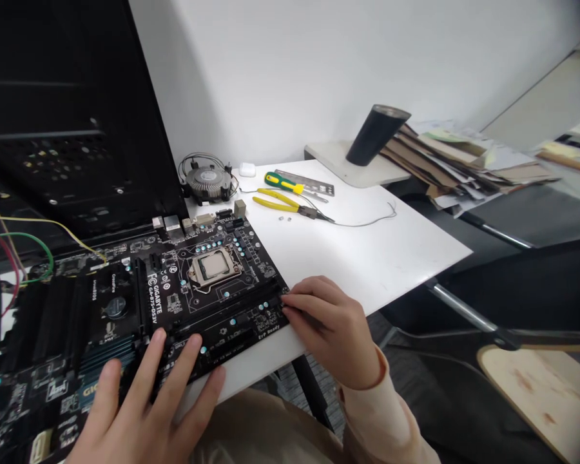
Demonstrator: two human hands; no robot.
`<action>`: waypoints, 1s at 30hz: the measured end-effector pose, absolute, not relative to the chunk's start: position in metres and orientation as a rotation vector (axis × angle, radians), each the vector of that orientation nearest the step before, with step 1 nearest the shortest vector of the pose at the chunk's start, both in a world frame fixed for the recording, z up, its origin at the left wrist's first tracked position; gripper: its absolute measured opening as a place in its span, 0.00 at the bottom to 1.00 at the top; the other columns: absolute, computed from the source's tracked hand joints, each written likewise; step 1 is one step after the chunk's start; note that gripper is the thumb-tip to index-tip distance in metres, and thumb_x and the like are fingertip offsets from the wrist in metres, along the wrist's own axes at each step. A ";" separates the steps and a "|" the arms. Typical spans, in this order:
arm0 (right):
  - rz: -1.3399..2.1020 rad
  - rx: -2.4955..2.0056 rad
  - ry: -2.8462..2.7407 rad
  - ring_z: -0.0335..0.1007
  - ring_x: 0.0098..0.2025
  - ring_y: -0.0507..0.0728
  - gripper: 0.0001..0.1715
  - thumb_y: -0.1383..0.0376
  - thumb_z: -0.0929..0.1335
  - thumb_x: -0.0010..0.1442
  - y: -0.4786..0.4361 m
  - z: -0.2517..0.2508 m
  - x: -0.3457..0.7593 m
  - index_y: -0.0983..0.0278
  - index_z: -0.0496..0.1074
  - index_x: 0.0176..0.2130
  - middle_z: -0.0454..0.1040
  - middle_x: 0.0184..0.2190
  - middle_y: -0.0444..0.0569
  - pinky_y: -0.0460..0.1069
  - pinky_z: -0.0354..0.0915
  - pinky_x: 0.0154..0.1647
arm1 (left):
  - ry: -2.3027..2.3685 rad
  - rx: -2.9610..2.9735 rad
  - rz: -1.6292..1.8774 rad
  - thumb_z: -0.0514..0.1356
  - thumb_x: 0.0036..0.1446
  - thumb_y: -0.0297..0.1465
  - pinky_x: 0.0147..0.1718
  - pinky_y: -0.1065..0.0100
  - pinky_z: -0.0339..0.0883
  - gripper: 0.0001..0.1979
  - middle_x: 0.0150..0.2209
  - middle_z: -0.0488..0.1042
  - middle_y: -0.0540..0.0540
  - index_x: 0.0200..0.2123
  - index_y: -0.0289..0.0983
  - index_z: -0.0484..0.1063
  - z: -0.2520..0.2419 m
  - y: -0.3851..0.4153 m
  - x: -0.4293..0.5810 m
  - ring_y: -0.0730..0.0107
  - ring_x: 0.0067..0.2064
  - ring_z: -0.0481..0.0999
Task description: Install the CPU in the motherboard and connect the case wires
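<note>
1. Head view: the board (176,283) lies flat on the white table (367,258), CPU (214,265) facing up.
2. Head view: the left hand (145,412) is spread at the board's near edge, grasping nothing.
3. Head view: the right hand's (331,325) fingertips pinch close at the board's right corner; I cannot tell what they grip.

Bare hands (336,328), pale cream long right sleeve (384,415), beige-brown trousers (263,422)

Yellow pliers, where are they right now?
In the head view, the yellow pliers lie on the white table, right of the cooling fan, just nearer than the screwdriver and beyond the circuit board.
</note>
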State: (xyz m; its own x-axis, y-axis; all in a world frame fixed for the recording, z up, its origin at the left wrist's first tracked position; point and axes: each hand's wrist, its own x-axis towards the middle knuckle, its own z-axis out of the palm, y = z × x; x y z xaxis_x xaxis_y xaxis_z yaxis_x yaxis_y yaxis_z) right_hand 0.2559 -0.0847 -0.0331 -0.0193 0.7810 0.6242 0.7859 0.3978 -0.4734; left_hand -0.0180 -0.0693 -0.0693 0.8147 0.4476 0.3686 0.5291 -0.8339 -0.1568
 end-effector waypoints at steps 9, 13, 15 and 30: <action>0.116 -1.429 -1.842 0.72 0.35 0.54 0.09 0.74 0.63 0.61 -0.086 -0.028 0.263 0.65 0.72 0.34 0.74 0.32 0.50 0.49 0.72 0.33 | -0.738 -2.713 -0.525 0.60 0.55 0.44 0.63 0.39 0.28 0.29 0.68 0.49 0.42 0.59 0.50 0.62 -0.070 -0.069 -0.017 0.41 0.69 0.40; 0.172 -1.461 -1.846 0.72 0.35 0.54 0.09 0.74 0.62 0.62 -0.086 -0.026 0.266 0.64 0.70 0.35 0.73 0.33 0.51 0.48 0.72 0.33 | -0.710 -2.689 -0.575 0.59 0.54 0.42 0.63 0.39 0.29 0.26 0.68 0.51 0.42 0.57 0.49 0.64 -0.070 -0.067 -0.015 0.41 0.69 0.42; 0.162 -1.466 -1.859 0.72 0.35 0.53 0.09 0.74 0.62 0.62 -0.086 -0.025 0.266 0.64 0.69 0.36 0.73 0.33 0.50 0.48 0.71 0.34 | -0.708 -2.686 -0.581 0.59 0.54 0.42 0.63 0.39 0.29 0.27 0.68 0.51 0.42 0.57 0.48 0.64 -0.070 -0.067 -0.015 0.42 0.69 0.42; 0.047 -1.416 -2.006 0.70 0.36 0.56 0.10 0.74 0.62 0.62 -0.085 -0.024 0.262 0.64 0.71 0.36 0.75 0.33 0.50 0.52 0.71 0.36 | -0.734 -2.694 -0.605 0.58 0.56 0.38 0.64 0.43 0.28 0.25 0.69 0.47 0.40 0.58 0.46 0.62 -0.068 -0.069 -0.012 0.42 0.69 0.42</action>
State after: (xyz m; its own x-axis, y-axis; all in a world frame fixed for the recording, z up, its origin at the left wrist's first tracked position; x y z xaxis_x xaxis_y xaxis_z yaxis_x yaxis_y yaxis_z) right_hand 0.2624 -0.0846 -0.0236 -0.1840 0.8476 0.4977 0.8235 0.4095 -0.3928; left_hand -0.0115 -0.0693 -0.0682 0.7829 0.4152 0.4634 0.5342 -0.8303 -0.1587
